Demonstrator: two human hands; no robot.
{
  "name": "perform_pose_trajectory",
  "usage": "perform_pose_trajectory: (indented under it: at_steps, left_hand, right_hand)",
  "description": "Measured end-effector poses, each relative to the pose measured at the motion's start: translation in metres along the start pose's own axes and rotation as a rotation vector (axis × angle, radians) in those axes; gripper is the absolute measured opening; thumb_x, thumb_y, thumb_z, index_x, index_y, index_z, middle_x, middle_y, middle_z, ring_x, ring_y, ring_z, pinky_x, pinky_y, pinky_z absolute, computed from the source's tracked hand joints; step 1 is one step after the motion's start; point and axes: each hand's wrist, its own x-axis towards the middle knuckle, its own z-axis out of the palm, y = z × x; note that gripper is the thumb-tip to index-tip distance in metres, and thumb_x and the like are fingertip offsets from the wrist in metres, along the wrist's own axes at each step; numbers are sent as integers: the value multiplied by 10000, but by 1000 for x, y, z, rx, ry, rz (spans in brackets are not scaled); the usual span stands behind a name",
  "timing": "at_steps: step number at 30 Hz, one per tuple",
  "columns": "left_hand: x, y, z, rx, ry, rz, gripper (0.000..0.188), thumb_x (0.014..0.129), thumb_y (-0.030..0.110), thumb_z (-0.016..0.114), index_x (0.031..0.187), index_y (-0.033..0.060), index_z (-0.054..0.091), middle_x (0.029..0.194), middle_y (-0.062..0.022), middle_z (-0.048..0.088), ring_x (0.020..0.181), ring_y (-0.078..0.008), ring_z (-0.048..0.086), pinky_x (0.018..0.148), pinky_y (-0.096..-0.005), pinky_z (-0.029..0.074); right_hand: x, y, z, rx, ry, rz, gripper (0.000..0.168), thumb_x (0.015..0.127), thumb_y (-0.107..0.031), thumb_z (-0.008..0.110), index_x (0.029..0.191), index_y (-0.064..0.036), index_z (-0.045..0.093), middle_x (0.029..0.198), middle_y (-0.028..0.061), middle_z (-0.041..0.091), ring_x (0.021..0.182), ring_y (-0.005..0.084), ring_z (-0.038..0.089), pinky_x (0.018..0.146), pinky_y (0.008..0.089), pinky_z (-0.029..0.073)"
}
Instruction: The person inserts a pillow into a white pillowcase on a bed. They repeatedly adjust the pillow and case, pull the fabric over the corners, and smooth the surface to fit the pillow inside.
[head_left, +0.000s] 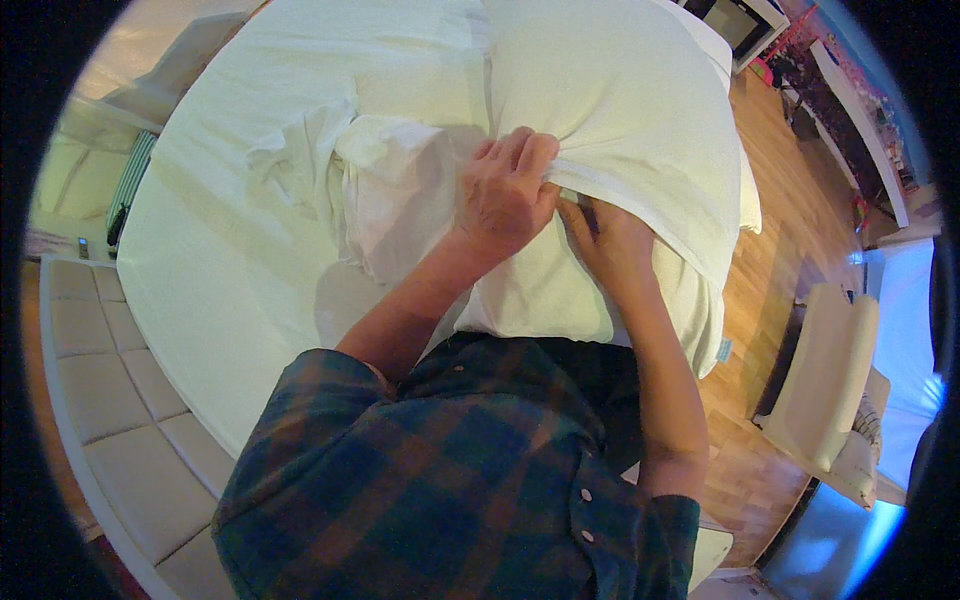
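Note:
A white fabric cover (622, 105) spreads over the bed before me, its hemmed edge running down to the right. My left hand (510, 191) has its fingers curled around the cover at the near end of that hem, pinching the cloth into creases. Close beside it, my right hand (619, 236) reaches in beneath the hem, and its fingertips are hidden by the cloth. Under my wrists lies more white bedding (555, 300), bulging out below the hem. Left of my left hand sits a crumpled heap of white cloth (394, 187).
A white sheet (225, 202) covers the mattress. The padded headboard (112, 382) curves along the left. Wooden floor (780, 187) runs down the right side, with a beige chair (825, 382) standing on it. A small cloth tag (724, 350) hangs at the bedding's right edge.

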Motion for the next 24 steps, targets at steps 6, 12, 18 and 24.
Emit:
perform_pose_trajectory:
  at_steps: [6, 12, 18, 24]
  left_hand:
    - [-17, -17, -14, 37, 94, -105, 320, 677, 20, 639, 967, 75, 515, 891, -128, 568, 783, -341, 590, 658, -429, 475]
    - [-54, -12, -34, -14, 98, 119, 134, 718, -5, 624, 817, 29, 542, 860, -142, 570, 699, -335, 583, 564, -399, 480]
    - [-98, 2, -38, -107, -116, 210, 70, 733, -17, 622, 765, 14, 568, 833, -146, 587, 654, -313, 599, 528, -393, 487]
    - [-112, 3, -19, -76, -338, 128, 48, 752, 23, 625, 764, 46, 585, 814, -115, 578, 667, -304, 609, 561, -385, 496]
  right_hand:
    - [9, 5, 7, -211, 222, -131, 154, 791, -141, 676, 901, -34, 689, 810, 166, 663, 728, 364, 626, 688, 439, 497]
    - [9, 11, 1, -285, 82, 1, 217, 760, -143, 673, 940, -22, 686, 886, 179, 661, 814, 365, 628, 753, 461, 495]
    - [15, 24, 1, -290, -26, 88, 310, 778, -178, 664, 1040, -15, 660, 1007, 198, 643, 940, 373, 603, 843, 475, 462]
    - [-17, 36, -4, -299, 146, 27, 370, 794, -202, 655, 1111, -12, 635, 1093, 210, 619, 1029, 382, 572, 910, 484, 429]
